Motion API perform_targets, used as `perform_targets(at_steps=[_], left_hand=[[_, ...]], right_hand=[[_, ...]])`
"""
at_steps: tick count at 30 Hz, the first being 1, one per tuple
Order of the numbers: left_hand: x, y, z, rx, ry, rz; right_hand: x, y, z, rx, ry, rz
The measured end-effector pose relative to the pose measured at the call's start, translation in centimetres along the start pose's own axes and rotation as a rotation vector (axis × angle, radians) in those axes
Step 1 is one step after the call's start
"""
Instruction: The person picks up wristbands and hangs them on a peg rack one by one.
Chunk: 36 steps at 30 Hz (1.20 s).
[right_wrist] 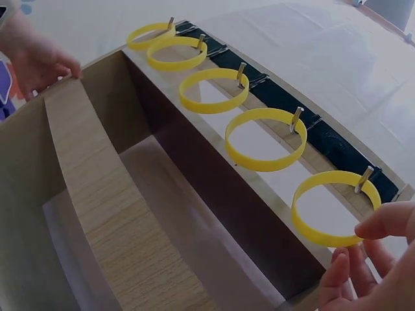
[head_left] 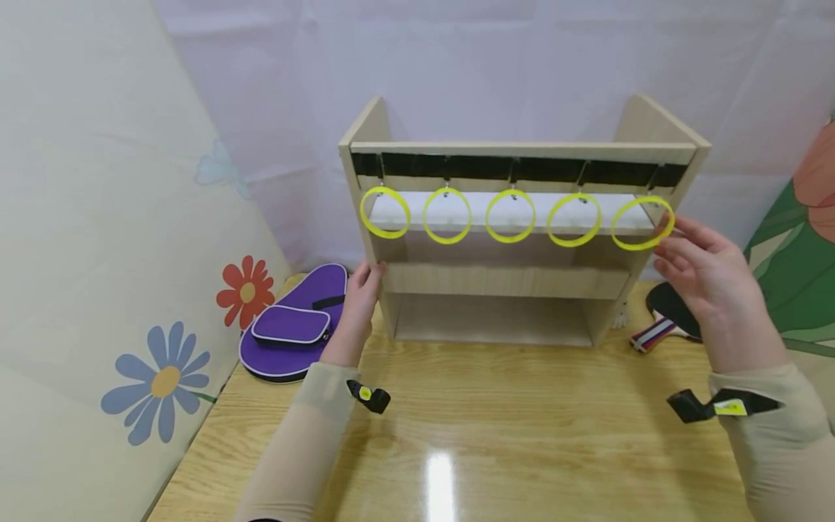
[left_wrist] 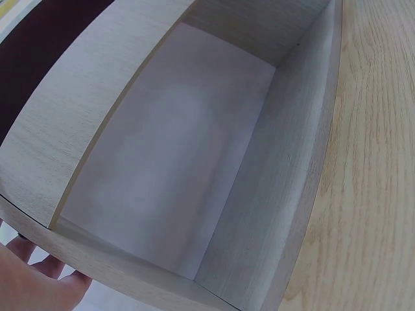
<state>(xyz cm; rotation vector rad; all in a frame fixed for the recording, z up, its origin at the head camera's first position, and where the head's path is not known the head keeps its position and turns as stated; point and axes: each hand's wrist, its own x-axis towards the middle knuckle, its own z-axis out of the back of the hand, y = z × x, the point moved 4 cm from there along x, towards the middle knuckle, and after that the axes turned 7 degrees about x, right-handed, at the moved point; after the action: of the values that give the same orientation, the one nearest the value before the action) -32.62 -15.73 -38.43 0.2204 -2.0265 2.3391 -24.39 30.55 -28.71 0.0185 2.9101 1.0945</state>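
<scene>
A small wooden shelf [head_left: 502, 281] stands on the table, with a black strip [head_left: 483, 167] along its top front board. Several yellow rings hang in a row from metal hooks on that strip. At the right end, my right hand [head_left: 712, 279] pinches the rim of the last yellow ring [right_wrist: 318, 234] between thumb and fingers; this ring still hangs at its hook [right_wrist: 364, 180]. My left hand [head_left: 361, 301] grips the edge of the shelf's left side panel, thumb at the front. In the left wrist view its fingers [left_wrist: 76, 285] lie against the panel's outer face.
A purple paddle case [head_left: 290, 324] lies left of the shelf, beside my left forearm. To the right, partly behind my right hand, are table tennis paddles [head_left: 672, 312]. A pale cloth [head_left: 496, 72] hangs behind, and a flower-printed wall [head_left: 156, 239] borders the table's left edge.
</scene>
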Motion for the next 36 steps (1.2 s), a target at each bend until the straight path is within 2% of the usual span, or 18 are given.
perform_targets(at_steps=[13,18,29,33,36], left_hand=[[0.4,0.2,-0.3,-0.013,-0.008,0.004],[0.7,0.3,-0.2,-0.004,0.018,-0.002],[0.4,0.2,1.4,0.024,0.114,-0.006],[-0.2,-0.1,1.8,0.054,0.151,-0.039],[-0.8,-0.2,2.2,0.094,0.180,-0.064]], right_hand=[[-0.2,0.0,0.4,-0.066,-0.025,-0.025],[-0.3,-0.3,1.2,-0.113,-0.025,-0.029],[-1.2,-2.3,2.9,-0.202,0.114,-0.046],[-1.4,-3.3,3.0,-0.239,0.153,-0.027],[-1.7,-4.1,3.1,-0.317,0.161,-0.008]])
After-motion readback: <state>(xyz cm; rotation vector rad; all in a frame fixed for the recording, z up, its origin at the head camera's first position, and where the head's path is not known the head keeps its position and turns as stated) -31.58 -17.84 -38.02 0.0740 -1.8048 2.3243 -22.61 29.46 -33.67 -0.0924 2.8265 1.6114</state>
